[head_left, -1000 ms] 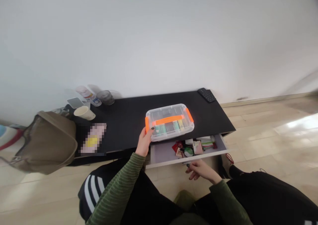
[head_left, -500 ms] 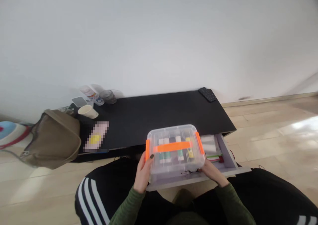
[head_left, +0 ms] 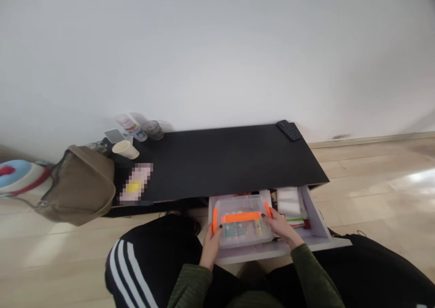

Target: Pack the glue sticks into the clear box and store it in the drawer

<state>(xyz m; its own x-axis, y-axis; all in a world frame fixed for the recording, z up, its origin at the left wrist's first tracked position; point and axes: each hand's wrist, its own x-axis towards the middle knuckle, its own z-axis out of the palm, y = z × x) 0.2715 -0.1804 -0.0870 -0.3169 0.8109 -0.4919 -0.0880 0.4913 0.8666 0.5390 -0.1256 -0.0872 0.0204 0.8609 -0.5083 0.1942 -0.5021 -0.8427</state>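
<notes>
A clear plastic storage box (head_left: 243, 238) with an orange handle and orange side latches is between my hands, at the open drawer (head_left: 238, 256). Through its lid I see several small white, green and yellow items. My left hand (head_left: 211, 243) grips the box's left end, thumb on top by the latch. My right hand (head_left: 282, 227) grips the right end, with its fingers on the latch side. Whether the box rests on the drawer's bottom I cannot tell. Right of it in the drawer lie a clear bag with white contents (head_left: 288, 202) and a green, white and red item (head_left: 296, 223).
On the black tabletop (head_left: 217, 158) are a dark keypad (head_left: 289, 130), a paper cup (head_left: 126, 149), a spray can (head_left: 132, 127), a glass (head_left: 152, 130) and a blurred pink item (head_left: 137, 183). A brown bag (head_left: 84, 185) is at the left end.
The box has gone down into the drawer area and tilted differently. My right hand has moved from under its corner to the top of its right end. The view has shifted slightly.
</notes>
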